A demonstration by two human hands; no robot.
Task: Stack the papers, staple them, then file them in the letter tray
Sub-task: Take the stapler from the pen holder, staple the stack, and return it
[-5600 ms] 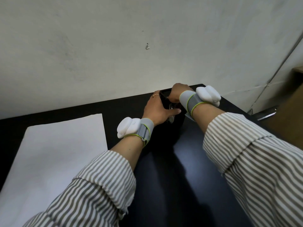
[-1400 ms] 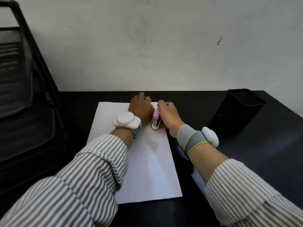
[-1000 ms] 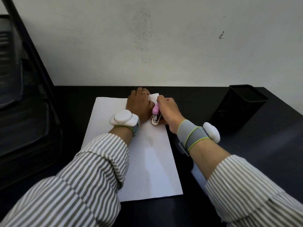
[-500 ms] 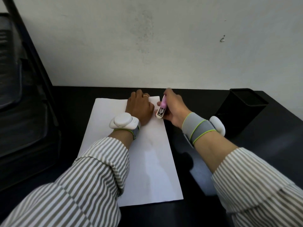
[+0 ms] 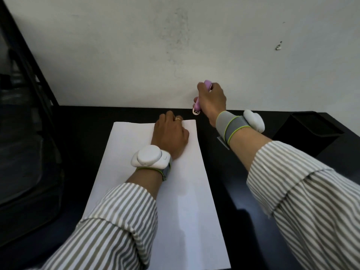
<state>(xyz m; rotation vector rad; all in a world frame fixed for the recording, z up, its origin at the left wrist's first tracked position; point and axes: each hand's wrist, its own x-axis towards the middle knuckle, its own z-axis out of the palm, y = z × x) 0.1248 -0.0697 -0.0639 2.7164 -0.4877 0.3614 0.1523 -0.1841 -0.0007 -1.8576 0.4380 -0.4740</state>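
A stack of white papers [image 5: 183,201] lies lengthwise on the black desk [image 5: 243,191]. My left hand [image 5: 169,133] rests on the stack's far end, near the top right corner, fingers bent downward. My right hand [image 5: 211,100] grips a small pink stapler [image 5: 198,103], lifted above the desk just beyond that corner, its metal nose pointing down. The black mesh letter tray [image 5: 25,133] stands at the left edge of the view.
A black pen cup [image 5: 311,131] stands on the desk at the right. A pale wall rises straight behind the desk's far edge. A thin strip of something flat lies under my right wrist.
My right hand has lifted the stapler off the papers' top right corner and carried it up and away to the right. My left hand stays on the stack.
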